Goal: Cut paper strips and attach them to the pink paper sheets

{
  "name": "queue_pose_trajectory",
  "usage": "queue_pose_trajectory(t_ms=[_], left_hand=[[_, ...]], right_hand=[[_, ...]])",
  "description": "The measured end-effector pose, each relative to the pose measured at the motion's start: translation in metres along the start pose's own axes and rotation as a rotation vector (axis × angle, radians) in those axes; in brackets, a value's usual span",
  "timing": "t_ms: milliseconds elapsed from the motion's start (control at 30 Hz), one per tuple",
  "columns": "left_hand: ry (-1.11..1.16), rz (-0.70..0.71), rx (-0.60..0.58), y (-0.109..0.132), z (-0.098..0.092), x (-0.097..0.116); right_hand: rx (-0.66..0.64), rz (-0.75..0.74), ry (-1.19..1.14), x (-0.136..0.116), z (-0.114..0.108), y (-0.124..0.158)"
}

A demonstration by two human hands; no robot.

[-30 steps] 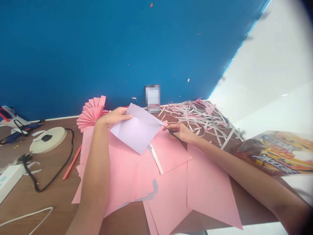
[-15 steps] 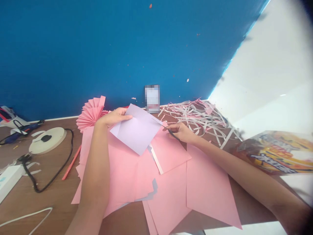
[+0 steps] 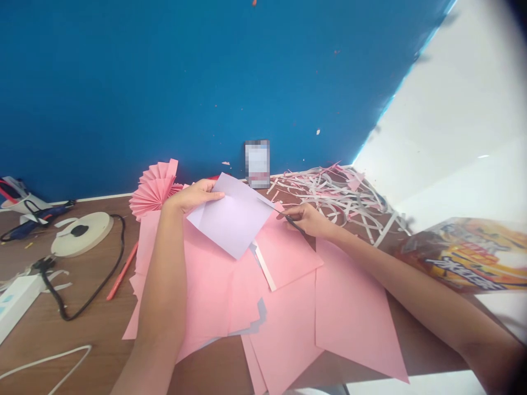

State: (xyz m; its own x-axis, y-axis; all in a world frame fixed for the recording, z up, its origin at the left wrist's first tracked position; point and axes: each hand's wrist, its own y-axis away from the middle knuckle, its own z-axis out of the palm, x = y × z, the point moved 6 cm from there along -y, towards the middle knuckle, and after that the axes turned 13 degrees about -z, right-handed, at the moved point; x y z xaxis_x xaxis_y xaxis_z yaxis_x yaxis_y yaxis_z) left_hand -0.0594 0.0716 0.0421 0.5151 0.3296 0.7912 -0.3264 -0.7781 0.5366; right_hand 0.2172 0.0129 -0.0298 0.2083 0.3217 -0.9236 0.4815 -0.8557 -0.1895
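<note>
Left grip: left hand (image 3: 200, 196) pinches a flat lavender square of paper (image 3: 233, 219) by its upper left edge, thumb on top, other fingers mostly hidden.
Right grip: right hand (image 3: 307, 219) is closed around black-handled scissors (image 3: 293, 223), a thin blade at the square's upper right edge, near the corner; how far the blades are spread I cannot tell.
Lavender square: tilted, between the hands, above overlapping pink paper sheets (image 3: 212, 299).
Desk, left: white power strip (image 3: 18, 304), round cream reel with dark hub (image 3: 94, 236), curved black cable (image 3: 122, 236), long thin red object (image 3: 122, 272).
Middle: pleated pink paper fan (image 3: 152, 192), left of the left hand; upright rectangular device (image 3: 257, 164), display blurred, by the blue wall (image 3: 164, 82).
Right: tangled white and pink paper strips (image 3: 333, 189); shiny, orange-printed package (image 3: 473, 258).
</note>
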Motion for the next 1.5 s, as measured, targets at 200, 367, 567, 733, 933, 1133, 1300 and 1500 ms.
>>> queue_pose_trajectory(t_ms=[200,367,567,733,933,1133,1300,1500], left_hand=[[0.007,0.0,0.001,0.002,0.003,0.003],[0.017,0.022,0.015,-0.002,0.006,0.003],[0.007,0.044,0.085,-0.008,0.004,0.003],[0.011,0.0,0.059,-0.009,0.006,-0.002],[0.058,0.049,-0.06,-0.019,0.024,-0.001],[0.033,0.068,-0.095,-0.034,0.036,-0.003],[0.028,0.082,-0.064,-0.044,0.038,-0.006],[-0.042,0.13,-0.031,-0.048,0.048,-0.002]], right_hand=[[-0.029,0.02,0.019,-0.002,0.001,0.0],[-0.044,0.027,0.034,-0.002,0.0,0.0],[-0.053,0.103,0.012,-0.001,0.002,0.002],[-0.074,0.108,0.004,-0.005,0.005,0.002],[-0.104,0.089,-0.002,-0.001,0.006,0.002],[-0.103,0.11,0.014,-0.003,0.004,0.004],[-0.067,0.119,0.004,-0.001,0.0,0.003],[-0.047,0.108,-0.03,-0.005,0.001,0.003]])
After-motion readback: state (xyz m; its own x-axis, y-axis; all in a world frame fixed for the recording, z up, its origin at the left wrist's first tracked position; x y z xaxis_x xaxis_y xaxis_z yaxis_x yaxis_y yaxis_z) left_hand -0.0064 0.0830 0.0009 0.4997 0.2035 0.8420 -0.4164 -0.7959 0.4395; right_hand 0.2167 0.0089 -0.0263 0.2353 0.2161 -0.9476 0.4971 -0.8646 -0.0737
